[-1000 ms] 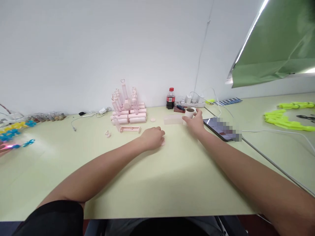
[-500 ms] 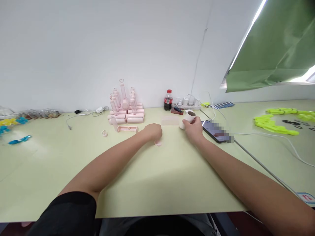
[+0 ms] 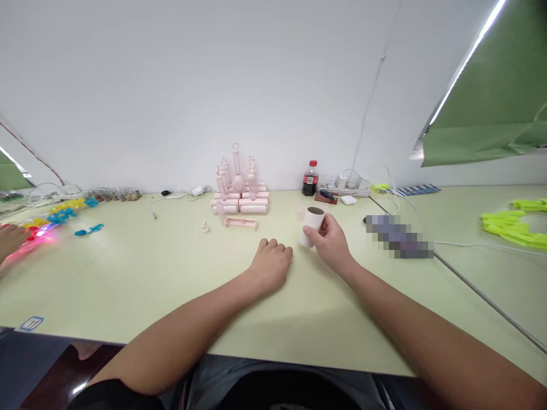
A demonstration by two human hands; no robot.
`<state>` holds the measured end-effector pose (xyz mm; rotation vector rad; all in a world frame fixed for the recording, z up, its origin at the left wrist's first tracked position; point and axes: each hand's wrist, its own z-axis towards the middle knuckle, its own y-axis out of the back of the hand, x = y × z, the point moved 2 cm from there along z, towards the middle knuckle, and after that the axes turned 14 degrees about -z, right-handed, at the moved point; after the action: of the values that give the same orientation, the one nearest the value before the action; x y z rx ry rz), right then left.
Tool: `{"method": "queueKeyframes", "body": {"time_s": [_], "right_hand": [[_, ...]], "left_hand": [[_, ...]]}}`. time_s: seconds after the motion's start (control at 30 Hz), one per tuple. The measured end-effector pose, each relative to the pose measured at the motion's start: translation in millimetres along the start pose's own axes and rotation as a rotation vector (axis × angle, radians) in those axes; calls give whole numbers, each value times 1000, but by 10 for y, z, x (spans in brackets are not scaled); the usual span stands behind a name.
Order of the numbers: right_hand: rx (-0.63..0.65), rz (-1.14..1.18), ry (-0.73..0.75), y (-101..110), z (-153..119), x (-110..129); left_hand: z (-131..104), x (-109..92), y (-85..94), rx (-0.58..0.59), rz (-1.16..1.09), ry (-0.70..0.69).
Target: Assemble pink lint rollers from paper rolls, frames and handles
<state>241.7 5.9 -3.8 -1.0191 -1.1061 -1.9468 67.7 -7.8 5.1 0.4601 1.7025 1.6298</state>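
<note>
My right hand (image 3: 334, 242) grips a white paper roll (image 3: 312, 228) with a hollow brown core, held nearly upright just above or on the table. Left of it, my left hand (image 3: 272, 263) rests on the table with its fingers curled under. What lies beneath those fingers is hidden; only a pinkish speck shows at their edge. Behind the roll, a clear plastic piece (image 3: 301, 212) is partly covered. Beyond my left hand lie an open pink holder (image 3: 241, 223) and a small pink heart-loop piece (image 3: 205, 227).
Pink cylinders (image 3: 253, 209) stand stacked at the back, with clear heart-topped tubes on them. A cola bottle (image 3: 310, 179) and a power strip (image 3: 344, 191) are near the wall. At right lie a blurred-out phone (image 3: 399, 236) and cables; another person's hand (image 3: 12, 238) is far left.
My left hand has come toward me and covers the pink round piece seen before. My right hand has brought the roll nearer and more upright. The view has turned left.
</note>
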Motion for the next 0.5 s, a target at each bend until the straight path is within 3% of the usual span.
{"method": "queueKeyframes", "body": {"time_s": [0.13,0.33,0.43,0.5], "right_hand": [[113,-74,71,64,-71,-35],[379,-224,194,42,-213,115],[449,-234,243,0,-289,185],[444,-243,262,-8,-314,209]], "left_hand": [[-5,170,90,-162,-288,-19],[19,421,261,-471,-1050,-49],[9,394,243,-514,-1283,-54],[-11,345,214,-503,-1305,-60]]}}
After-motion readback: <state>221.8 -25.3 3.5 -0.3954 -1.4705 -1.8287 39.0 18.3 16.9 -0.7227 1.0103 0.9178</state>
